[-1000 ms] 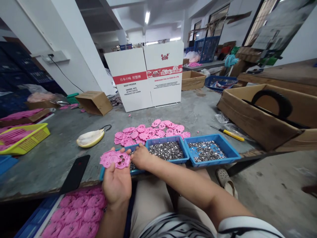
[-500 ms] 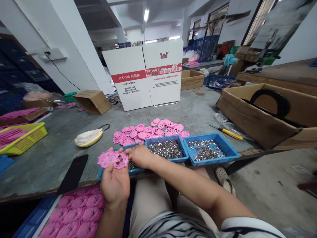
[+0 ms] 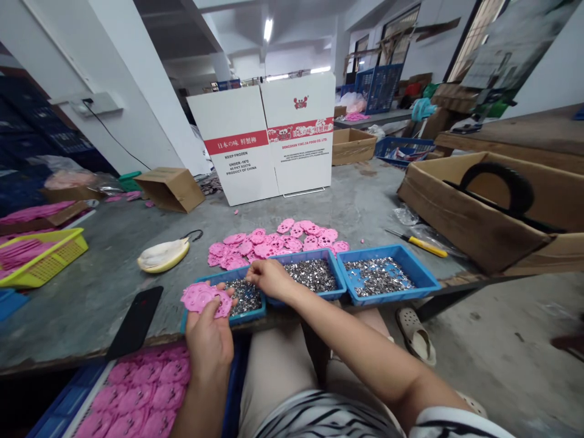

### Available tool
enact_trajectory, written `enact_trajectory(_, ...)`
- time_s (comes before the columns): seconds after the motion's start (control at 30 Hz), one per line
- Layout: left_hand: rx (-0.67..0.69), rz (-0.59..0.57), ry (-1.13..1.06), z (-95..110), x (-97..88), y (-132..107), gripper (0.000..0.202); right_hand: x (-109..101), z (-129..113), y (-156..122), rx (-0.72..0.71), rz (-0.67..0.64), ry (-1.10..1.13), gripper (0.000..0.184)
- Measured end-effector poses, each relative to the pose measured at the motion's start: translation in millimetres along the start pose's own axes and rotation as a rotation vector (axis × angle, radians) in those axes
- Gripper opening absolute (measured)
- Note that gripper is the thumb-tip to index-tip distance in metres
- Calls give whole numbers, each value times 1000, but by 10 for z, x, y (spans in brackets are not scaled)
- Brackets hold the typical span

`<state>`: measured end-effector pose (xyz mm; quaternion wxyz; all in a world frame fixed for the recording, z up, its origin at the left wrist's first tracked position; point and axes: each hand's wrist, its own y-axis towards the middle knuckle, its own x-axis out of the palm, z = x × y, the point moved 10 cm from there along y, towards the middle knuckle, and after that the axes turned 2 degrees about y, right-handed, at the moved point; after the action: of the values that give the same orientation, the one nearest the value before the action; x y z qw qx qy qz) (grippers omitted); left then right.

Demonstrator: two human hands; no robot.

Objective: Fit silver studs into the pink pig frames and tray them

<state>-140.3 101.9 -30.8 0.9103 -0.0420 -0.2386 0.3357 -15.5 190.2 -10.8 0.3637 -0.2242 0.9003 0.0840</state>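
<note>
My left hand (image 3: pixel 210 334) grips a pink face-shaped plastic piece (image 3: pixel 201 298), thumb on top and fingers beneath. Over the seam between two blue trays, my right hand (image 3: pixel 270 278) is held with its fingertips pinched together; whatever is between them is too small to make out. Below it, the left blue tray (image 3: pixel 263 312) holds many small shiny metal parts (image 3: pixel 246 294). The middle blue tray (image 3: pixel 343 291) contains similar metal bits, partly behind my right hand. Just beyond the trays lies a loose heap of pink pieces (image 3: pixel 274 242).
A third blue tray (image 3: pixel 435 285) sits to the right, near a yellow-handled screwdriver (image 3: pixel 427 246). On the left are a black phone (image 3: pixel 135 322), a yellow dish (image 3: pixel 164 254) and a yellow basket (image 3: pixel 50 261). A white carton (image 3: pixel 301 164) stands behind. Pink pieces (image 3: pixel 137 395) lie in rows below the table edge.
My right hand has drawn away from the pink piece, to the right and slightly up. My left hand has shifted a little left and down, tilting the piece.
</note>
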Motion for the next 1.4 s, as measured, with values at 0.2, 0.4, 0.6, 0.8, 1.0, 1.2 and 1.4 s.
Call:
enact_trajectory(0.2,-125,-174,191,-296,237,-92,78,-63,67,-277,29,-28,333,6)
enact_trajectory(0.4,-122,-247,242,-345,364,-174,74,-251,-32,-480,-40,53,227,11)
enact_trajectory(0.6,-184,-279,231,-372,357,-220,76,-230,-55,-513,-37,28,239,11)
enact_trajectory(0.8,-177,-303,284,-323,378,-232,71,-207,-129,-528,-65,4,221,14)
enact_trajectory(1.0,-284,-345,232,-402,385,-251,74,-241,-166,-575,-171,70,178,8)
enact_trajectory(1.2,-367,-401,165,-489,446,-295,69,-320,-251,-679,-351,198,-2,7)
enact_trajectory(1.4,-324,-559,-129,-365,717,-469,52,-593,92,-791,-214,395,635,23)
